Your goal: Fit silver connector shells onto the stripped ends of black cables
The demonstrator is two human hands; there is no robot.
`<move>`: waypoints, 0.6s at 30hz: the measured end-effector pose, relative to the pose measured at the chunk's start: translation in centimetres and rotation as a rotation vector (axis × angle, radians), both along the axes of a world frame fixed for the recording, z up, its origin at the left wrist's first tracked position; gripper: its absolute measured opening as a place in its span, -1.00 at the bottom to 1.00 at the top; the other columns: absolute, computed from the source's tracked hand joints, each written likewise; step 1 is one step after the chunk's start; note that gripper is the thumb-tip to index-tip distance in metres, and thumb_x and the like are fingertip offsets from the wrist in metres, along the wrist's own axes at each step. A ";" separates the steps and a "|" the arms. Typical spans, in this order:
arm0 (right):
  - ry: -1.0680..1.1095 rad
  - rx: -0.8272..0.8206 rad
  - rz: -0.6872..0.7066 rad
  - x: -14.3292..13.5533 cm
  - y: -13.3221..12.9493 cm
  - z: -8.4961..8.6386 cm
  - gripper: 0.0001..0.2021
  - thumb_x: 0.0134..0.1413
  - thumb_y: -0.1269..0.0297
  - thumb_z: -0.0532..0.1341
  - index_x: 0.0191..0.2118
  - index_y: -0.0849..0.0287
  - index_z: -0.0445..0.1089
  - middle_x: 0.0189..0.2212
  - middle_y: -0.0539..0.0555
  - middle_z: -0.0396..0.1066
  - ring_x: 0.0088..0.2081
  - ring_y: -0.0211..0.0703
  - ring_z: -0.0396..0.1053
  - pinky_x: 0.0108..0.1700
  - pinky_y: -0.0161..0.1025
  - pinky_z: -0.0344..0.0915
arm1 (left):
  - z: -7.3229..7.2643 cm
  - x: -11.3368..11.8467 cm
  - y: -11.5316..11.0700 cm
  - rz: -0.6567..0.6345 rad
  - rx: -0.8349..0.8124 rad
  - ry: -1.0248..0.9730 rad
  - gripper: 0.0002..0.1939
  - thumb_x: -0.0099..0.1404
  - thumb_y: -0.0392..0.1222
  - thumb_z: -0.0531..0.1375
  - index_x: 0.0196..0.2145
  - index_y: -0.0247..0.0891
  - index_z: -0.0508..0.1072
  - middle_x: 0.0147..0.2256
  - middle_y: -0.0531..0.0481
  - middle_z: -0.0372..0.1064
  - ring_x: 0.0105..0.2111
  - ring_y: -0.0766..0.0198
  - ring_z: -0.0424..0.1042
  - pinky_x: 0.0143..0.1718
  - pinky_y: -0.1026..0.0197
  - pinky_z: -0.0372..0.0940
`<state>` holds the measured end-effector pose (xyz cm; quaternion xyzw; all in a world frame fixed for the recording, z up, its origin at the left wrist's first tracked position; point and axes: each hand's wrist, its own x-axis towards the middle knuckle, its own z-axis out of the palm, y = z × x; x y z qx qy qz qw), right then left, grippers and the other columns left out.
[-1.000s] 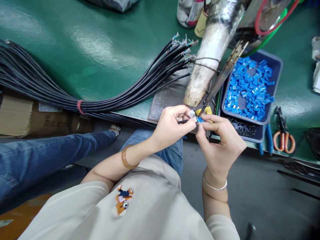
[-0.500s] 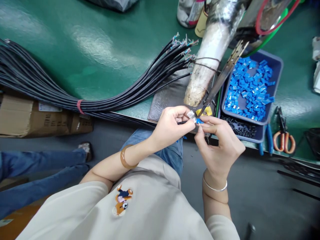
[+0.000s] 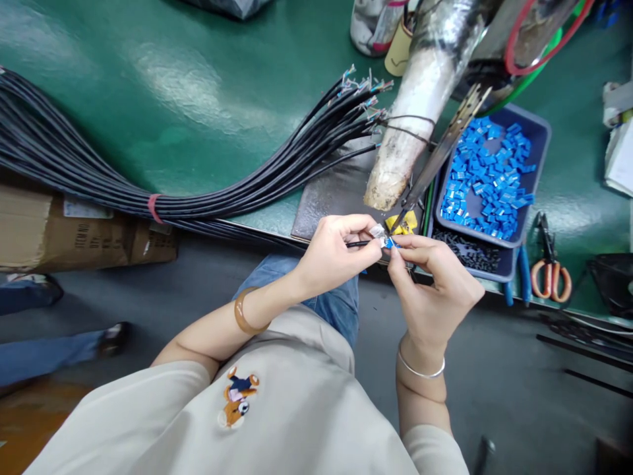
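Observation:
My left hand (image 3: 341, 247) is closed around the end of a black cable (image 3: 357, 244), fingertips pressed together. At that end, between my two hands, sits a small blue connector (image 3: 389, 243) with a pale metallic part beside it. My right hand (image 3: 430, 267) pinches the connector's right side between thumb and fingers; fine wires there are too small to make out. A soldering iron (image 3: 438, 152) slants down from the upper right, its tip at the connector. Just behind my fingertips lies a yellow piece (image 3: 403, 223).
A tied bundle of black cables (image 3: 208, 206) with stripped ends crosses the green bench (image 3: 198, 132). A wrapped pipe (image 3: 403, 145) hangs over a dark board (image 3: 324, 204). Right: a bin (image 3: 537, 152) of blue connectors, a bin of small black parts (image 3: 467, 251), orange-handled pliers (image 3: 550, 277). Another person's legs (image 3: 54, 356) show left.
My right thumb and fingers have come closer together at the blue connector, which has shifted slightly left. The other person's legs have moved left. The view has shifted a little.

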<state>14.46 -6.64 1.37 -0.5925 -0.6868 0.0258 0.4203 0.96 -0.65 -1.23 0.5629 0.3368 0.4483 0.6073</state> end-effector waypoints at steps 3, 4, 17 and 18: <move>-0.037 0.008 0.016 0.1 0.0 0.1 -0.84 0.01 0.56 0.28 -0.36 0.14 0.40 -0.31 -0.03 0.53 -0.25 -0.29 0.51 -0.19 -0.34 0.42 | 0.0 0.0 0.1 -0.009 -0.009 0.005 -0.94 0.10 -0.43 0.18 -0.48 -0.38 0.45 -0.52 0.09 0.36 -0.49 0.50 0.32 -0.44 0.47 0.25; -0.041 0.008 0.020 0.1 0.1 0.1 -0.84 0.01 0.56 0.28 -0.35 0.14 0.39 -0.31 -0.03 0.53 -0.25 -0.30 0.51 -0.19 -0.34 0.41 | 0.0 0.0 0.2 -0.014 -0.017 0.004 -0.94 0.10 -0.43 0.19 -0.48 -0.38 0.46 -0.52 0.08 0.37 -0.48 0.49 0.32 -0.43 0.46 0.26; -0.051 0.034 0.026 0.4 0.5 -0.1 -0.85 0.01 0.55 0.27 -0.37 0.14 0.38 -0.30 -0.02 0.53 -0.25 -0.28 0.51 -0.17 -0.31 0.43 | 0.4 0.3 0.4 0.005 -0.042 0.016 -0.95 0.09 -0.40 0.19 -0.51 -0.38 0.41 -0.54 0.10 0.28 -0.51 0.50 0.23 -0.47 0.46 0.22; -0.052 0.036 0.028 0.4 0.6 -0.1 -0.85 0.01 0.55 0.27 -0.37 0.14 0.38 -0.31 -0.02 0.52 -0.25 -0.28 0.50 -0.17 -0.31 0.43 | 0.4 0.3 0.4 0.009 -0.040 0.015 -0.96 0.09 -0.40 0.19 -0.50 -0.38 0.42 -0.54 0.10 0.29 -0.51 0.50 0.24 -0.47 0.46 0.23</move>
